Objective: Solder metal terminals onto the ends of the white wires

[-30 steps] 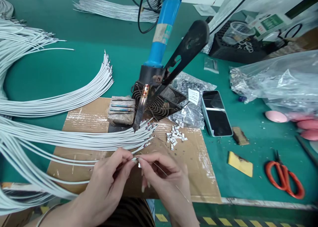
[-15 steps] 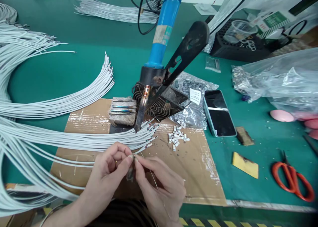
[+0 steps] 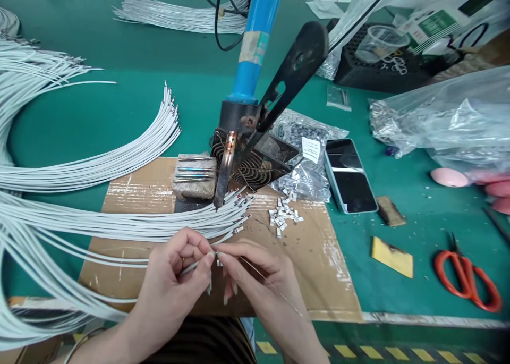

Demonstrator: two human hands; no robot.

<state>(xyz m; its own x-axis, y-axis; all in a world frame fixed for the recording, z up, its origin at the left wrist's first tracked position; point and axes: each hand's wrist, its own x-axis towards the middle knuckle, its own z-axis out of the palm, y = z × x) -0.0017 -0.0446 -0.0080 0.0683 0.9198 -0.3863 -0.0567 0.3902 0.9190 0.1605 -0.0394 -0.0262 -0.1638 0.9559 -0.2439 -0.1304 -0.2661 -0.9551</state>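
Note:
My left hand (image 3: 177, 281) pinches a white cable (image 3: 188, 268) close to its end, with the fingers curled round it. Against that end, the thumb and index finger of my right hand (image 3: 269, 284) are closed. A thin silvery solder wire (image 3: 274, 288) runs across the right hand. What sits between the meeting fingertips is too small to make out. Just beyond the hands lies a bundle of white cables (image 3: 147, 225), its tips under the soldering iron (image 3: 250, 50). The iron is held tilted, tip down, by a black metal bracket (image 3: 297, 69). Small white connectors (image 3: 283, 214) lie in a loose pile to the right.
Brown cardboard (image 3: 314, 273) covers the green mat under my hands. A block with metal rods (image 3: 195, 178) and a dark fan (image 3: 255, 164) stand behind. Rightward are a phone (image 3: 353, 178), a yellow sponge (image 3: 392, 256), red-handled scissors (image 3: 466, 279) and plastic bags (image 3: 446, 117).
My right hand has turned and spread outward, its lower fingers now showing beneath. More of the cable shows at my left fingers. The whole view has shifted slightly.

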